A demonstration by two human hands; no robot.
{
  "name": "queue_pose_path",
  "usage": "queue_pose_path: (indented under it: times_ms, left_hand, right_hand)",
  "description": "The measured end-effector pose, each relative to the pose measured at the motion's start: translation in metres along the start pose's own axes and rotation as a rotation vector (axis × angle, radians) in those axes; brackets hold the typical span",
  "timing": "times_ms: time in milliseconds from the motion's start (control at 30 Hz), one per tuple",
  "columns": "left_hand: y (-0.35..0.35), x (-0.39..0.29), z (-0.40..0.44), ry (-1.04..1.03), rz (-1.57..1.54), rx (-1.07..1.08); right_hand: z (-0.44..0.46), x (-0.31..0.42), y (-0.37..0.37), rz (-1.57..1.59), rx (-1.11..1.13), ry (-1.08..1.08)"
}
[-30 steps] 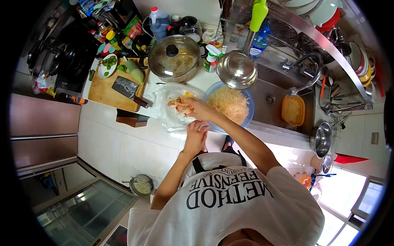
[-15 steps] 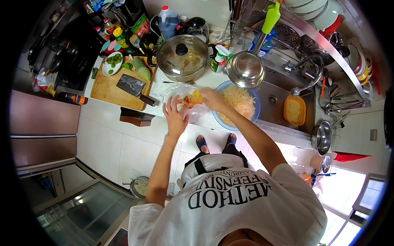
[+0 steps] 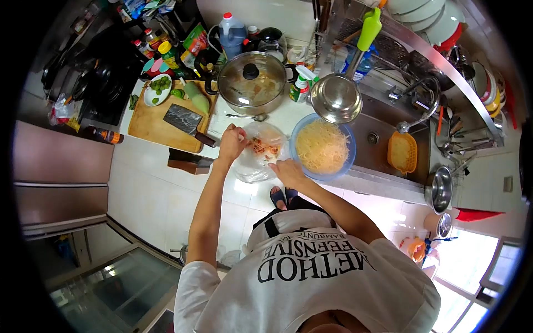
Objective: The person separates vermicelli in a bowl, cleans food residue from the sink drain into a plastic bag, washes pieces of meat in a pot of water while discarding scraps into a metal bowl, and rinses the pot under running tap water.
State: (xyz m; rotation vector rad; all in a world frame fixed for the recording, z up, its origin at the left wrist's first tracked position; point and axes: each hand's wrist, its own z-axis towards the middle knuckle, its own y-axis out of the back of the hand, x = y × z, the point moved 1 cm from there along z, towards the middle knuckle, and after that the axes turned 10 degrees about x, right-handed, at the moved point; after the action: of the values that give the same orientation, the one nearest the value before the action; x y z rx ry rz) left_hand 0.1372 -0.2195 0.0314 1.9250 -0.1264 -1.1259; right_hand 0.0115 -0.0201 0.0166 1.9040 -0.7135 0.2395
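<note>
A thin clear plastic bag (image 3: pixel 255 171) lies at the counter's front edge, with orange-red and pale bits (image 3: pixel 265 150) inside or on it. My left hand (image 3: pixel 231 143) is closed in a pinch at the bag's left edge. At the near right side, my right hand (image 3: pixel 289 173) pinches the bag's rim, its fingertips beside the bits. Just right of it stands a blue basin (image 3: pixel 351 157) full of pale yellow shreds (image 3: pixel 322 145). A metal spoon (image 3: pixel 259 117) rests behind the bag.
A cleaver (image 3: pixel 185 119) and a green vegetable (image 3: pixel 196 99) lie on the wooden board (image 3: pixel 149 126) at left; the cleaver's handle points toward my left hand. A lidded pot (image 3: pixel 251 84) stands behind. The sink (image 3: pixel 369 161) holds a yellow basket (image 3: pixel 412 158).
My right hand has come down from the bag's upper right to its near side; the yellow piece by it no longer shows. My left hand has closed at the bag's edge.
</note>
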Motion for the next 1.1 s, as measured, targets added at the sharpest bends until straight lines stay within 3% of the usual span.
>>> queue_pose_path:
  times_ms: [100, 200, 333, 400, 500, 633, 767, 933, 1100]
  left_hand:
    - [0.02, -0.011, -0.027, -0.223, 0.041, -0.225]
    - [0.046, -0.037, -0.067, -0.166, -0.185, -0.266]
    - [0.072, -0.042, -0.126, -0.019, -0.418, -0.389]
    - [0.082, -0.021, -0.16, 0.051, -0.395, -0.471]
    - [0.098, -0.003, -0.202, 0.207, -0.725, -0.621]
    - [0.127, 0.043, -0.223, 0.236, -0.697, -0.745]
    - [0.166, 0.086, -0.226, 0.195, -0.668, -0.761]
    - [0.217, 0.151, -0.218, 0.181, -0.684, -0.725]
    - [0.228, 0.238, -0.191, 0.121, -0.579, -0.46]
  right_hand:
    - [-0.015, 0.002, 0.037, -0.008, -0.026, 0.001]
    - [-0.023, -0.007, 0.04, 0.316, -0.263, 0.245]
    - [-0.039, 0.021, 0.072, 0.387, -0.268, 0.395]
    - [-0.041, 0.036, 0.078, 0.448, -0.191, 0.472]
    - [-0.034, 0.063, 0.076, 0.545, -0.072, 0.555]
    - [-0.004, 0.109, 0.054, 0.503, -0.036, 0.64]
    - [0.019, 0.163, 0.03, 0.587, 0.052, 0.684]
    - [0.055, 0.224, 0.001, 0.494, -0.032, 0.658]
    - [0.109, 0.242, -0.064, 0.366, -0.193, 0.466]
